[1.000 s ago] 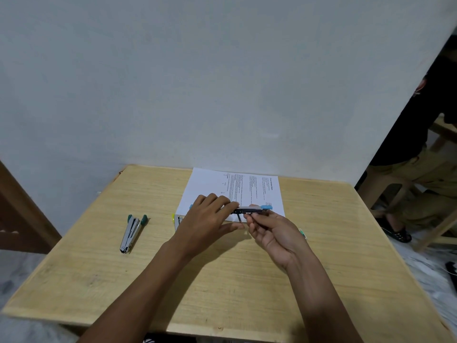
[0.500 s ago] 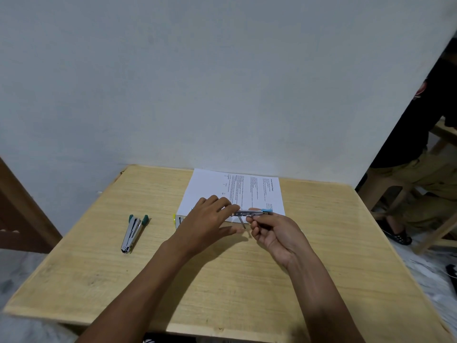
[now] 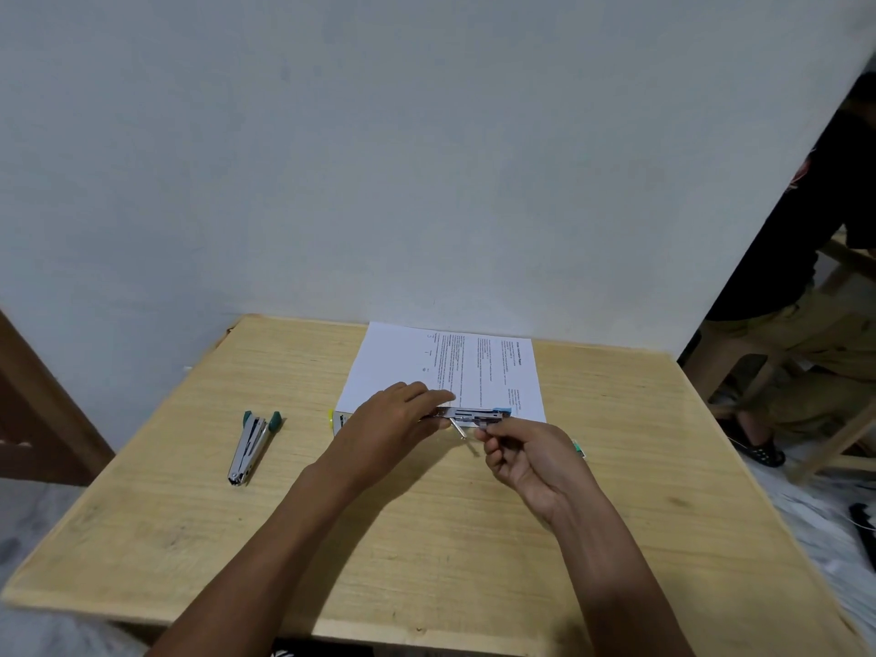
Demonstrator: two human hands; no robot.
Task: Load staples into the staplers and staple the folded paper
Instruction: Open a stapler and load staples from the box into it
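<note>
1. Your left hand [image 3: 393,419] curls its fingers round one end of the blue stapler [image 3: 474,413], over the near edge of the paper [image 3: 455,367].
2. Your right hand [image 3: 531,459] pinches the stapler's blue-tipped end with closed fingertips.
3. One paper lies on the table [image 3: 426,538].
4. The green stapler [image 3: 251,443] lies well left, making two staplers.

Soft, fairly dim indoor light, without glare. The wall [image 3: 426,158] greys toward the upper corners. Faint, diffuse shadows fall on the surface [image 3: 426,561] beside the forearms [image 3: 303,514]. Wide-angle bending curves the edges; the right edge is dark and smeared. The paper [image 3: 474,367] print is unreadable.
</note>
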